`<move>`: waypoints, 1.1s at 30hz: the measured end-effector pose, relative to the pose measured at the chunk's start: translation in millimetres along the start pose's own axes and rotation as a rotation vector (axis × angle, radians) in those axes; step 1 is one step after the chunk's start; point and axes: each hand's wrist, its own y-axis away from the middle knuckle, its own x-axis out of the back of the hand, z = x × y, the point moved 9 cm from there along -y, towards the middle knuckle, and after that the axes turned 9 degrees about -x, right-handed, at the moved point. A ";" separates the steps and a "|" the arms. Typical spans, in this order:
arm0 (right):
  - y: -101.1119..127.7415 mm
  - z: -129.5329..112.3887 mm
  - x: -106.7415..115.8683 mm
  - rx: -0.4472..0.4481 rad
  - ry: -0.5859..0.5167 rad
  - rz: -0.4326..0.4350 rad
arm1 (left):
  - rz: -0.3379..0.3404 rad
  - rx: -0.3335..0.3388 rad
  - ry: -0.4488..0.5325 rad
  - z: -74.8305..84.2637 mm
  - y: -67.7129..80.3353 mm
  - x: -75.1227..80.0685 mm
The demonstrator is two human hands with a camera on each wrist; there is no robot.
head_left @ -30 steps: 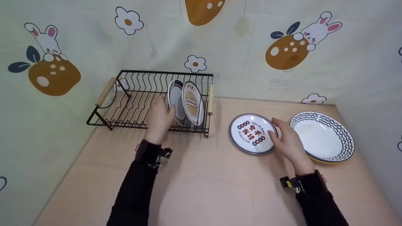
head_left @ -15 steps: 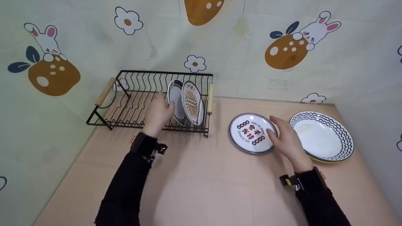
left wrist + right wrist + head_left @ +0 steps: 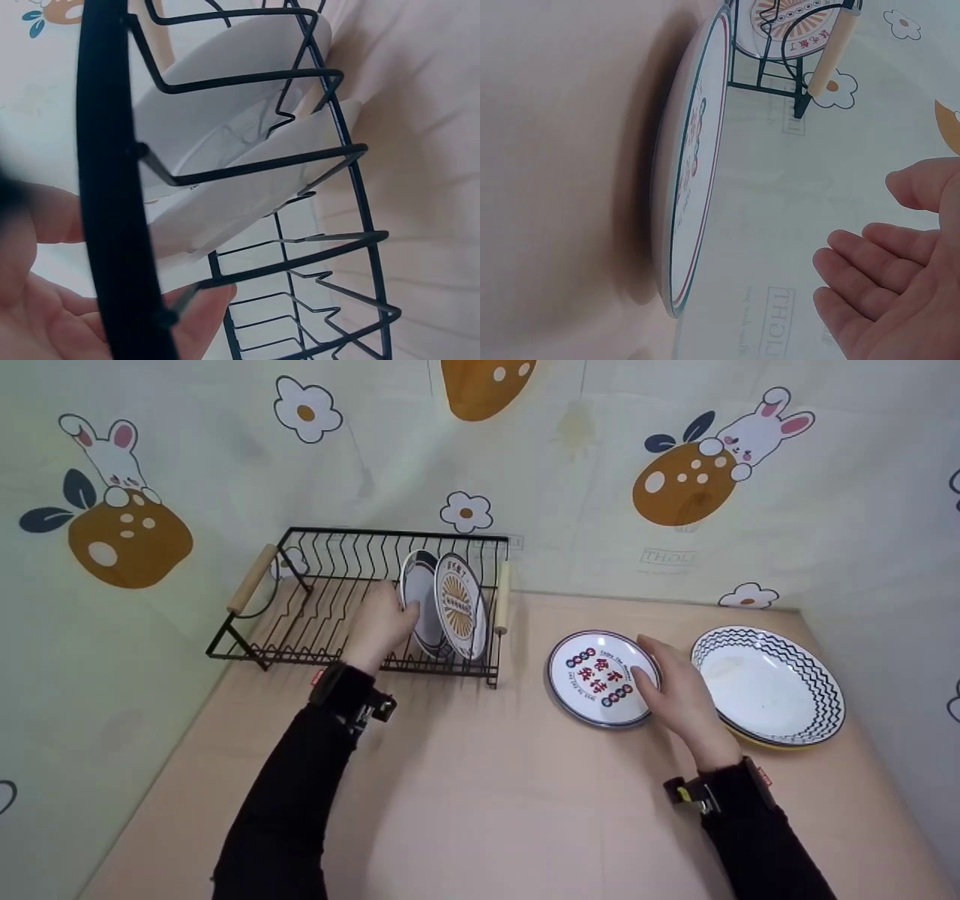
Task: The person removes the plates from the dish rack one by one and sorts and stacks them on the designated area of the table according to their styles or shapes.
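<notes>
A black wire dish rack [image 3: 300,585] with wooden handles holds two upright plates at its right end: a dark-rimmed plate [image 3: 416,589] and an orange-patterned plate [image 3: 459,604]. My left hand [image 3: 394,611] is at the dark-rimmed plate's left edge. In the left wrist view my thumb and a finger lie on either side of that plate's rim [image 3: 247,187]. A small plate with red characters [image 3: 596,679] lies flat on the table. My right hand [image 3: 660,671] has straight fingers over the small plate's right rim [image 3: 694,172], with a gap showing in the right wrist view.
A wide zigzag-rimmed plate [image 3: 772,682] rests on a yellow one at the far right, close to my right wrist. Most of the rack's slots on the left stand empty. Patterned fabric walls close in the beige table [image 3: 480,795] behind and at both sides.
My left hand has slid forward and up along the dark-rimmed plate's edge. My right hand has crept slightly left over the small plate's rim. No plate has moved.
</notes>
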 end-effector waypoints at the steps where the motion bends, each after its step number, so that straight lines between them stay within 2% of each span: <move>1: -0.2 0.5 -1.9 -0.010 0.000 -0.012 | -0.008 0.000 0.009 -0.1 -0.5 -1.3; 8: -0.7 -0.6 -12.4 -0.027 -0.027 -0.060 | -0.012 -0.024 0.016 2.0 -4.0 -7.2; 12: -0.1 -3.8 -15.4 -0.001 -0.042 -0.046 | 0.002 -0.027 0.022 1.4 -5.4 -9.5; 16: 0.2 -8.1 -17.2 0.032 -0.051 -0.023 | -0.015 -0.007 0.049 -2.2 -5.5 -13.1; 24: 2.1 -14.2 -21.3 0.058 -0.036 -0.036 | -0.052 0.043 0.054 -6.3 -4.1 -16.9; 29: 2.5 -18.6 -24.0 0.063 -0.031 -0.046 | -0.037 0.038 0.041 -6.3 -4.9 -17.1; 33: 2.8 -22.8 -25.8 0.057 -0.023 -0.051 | -0.031 0.051 0.090 -8.1 -6.0 -18.7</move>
